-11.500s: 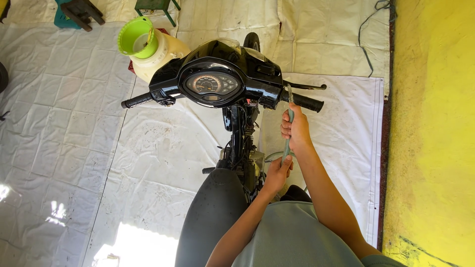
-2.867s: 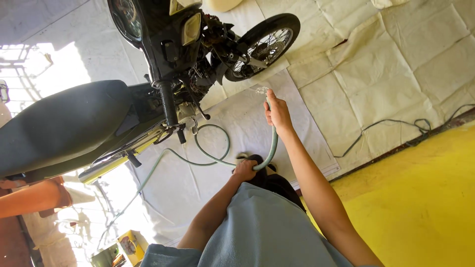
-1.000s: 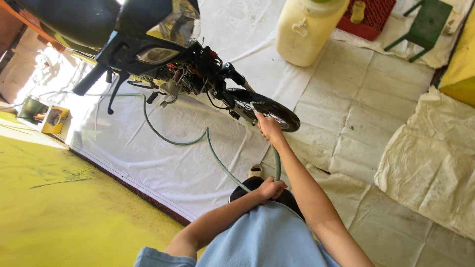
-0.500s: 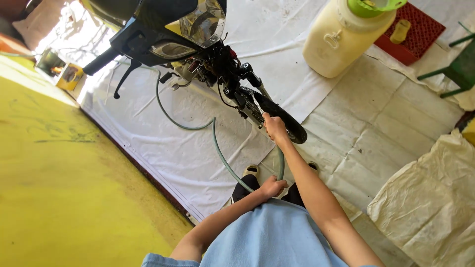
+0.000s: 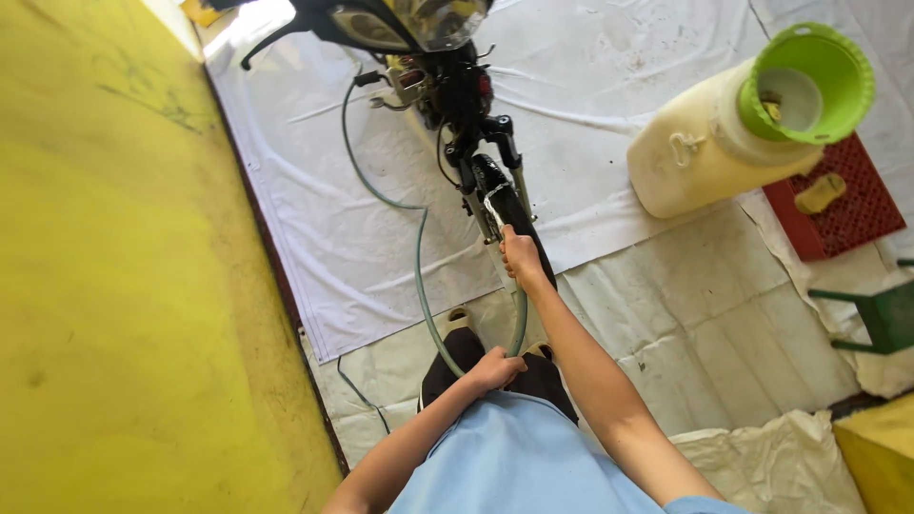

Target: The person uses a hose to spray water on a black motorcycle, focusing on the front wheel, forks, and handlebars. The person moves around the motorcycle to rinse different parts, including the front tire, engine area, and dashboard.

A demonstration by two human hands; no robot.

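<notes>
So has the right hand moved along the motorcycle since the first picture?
Yes: the right hand has gone from beside the handlebar to the front wheel, holding the hose end there.

Glossy plastic hose [image 5: 416, 247], matt white tarpaulin [image 5: 333, 219] (creased, dirt-speckled).

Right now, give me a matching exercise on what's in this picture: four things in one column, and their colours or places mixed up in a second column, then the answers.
Things:
1. hose
2. funnel
3. crate
4. right hand

Descriptions:
A. red, flat on the floor beside the big cream jug
B. bright green, sitting in the jug's mouth
C. at the motorbike's front wheel, gripping the hose end
D. grey-green, curving over the white sheet to the left hand

Pairs: 1-D, 2-B, 3-A, 4-C
</notes>
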